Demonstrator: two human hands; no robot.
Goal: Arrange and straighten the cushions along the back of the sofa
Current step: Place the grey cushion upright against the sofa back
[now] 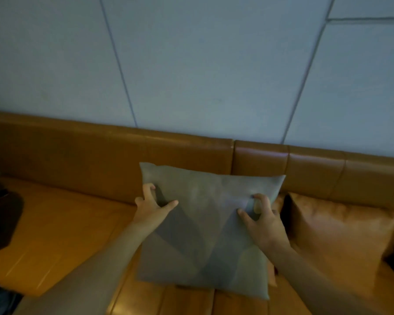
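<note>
A grey square cushion (205, 242) with a faint triangle pattern leans against the tan leather sofa back (114, 160), a little tilted. My left hand (152, 208) pinches its upper left edge, fingers curled into the fabric. My right hand (262, 221) grips the upper right part of the same cushion. To its right an orange-brown cushion (337, 242) rests against the back, touching the grey one's right side. A sliver of another orange cushion shows behind the grey one's right edge.
The sofa seat (62, 233) stretches to the left. A dark object (2, 214) lies on the seat at the far left edge. A pale panelled wall (191, 64) rises directly behind the sofa back.
</note>
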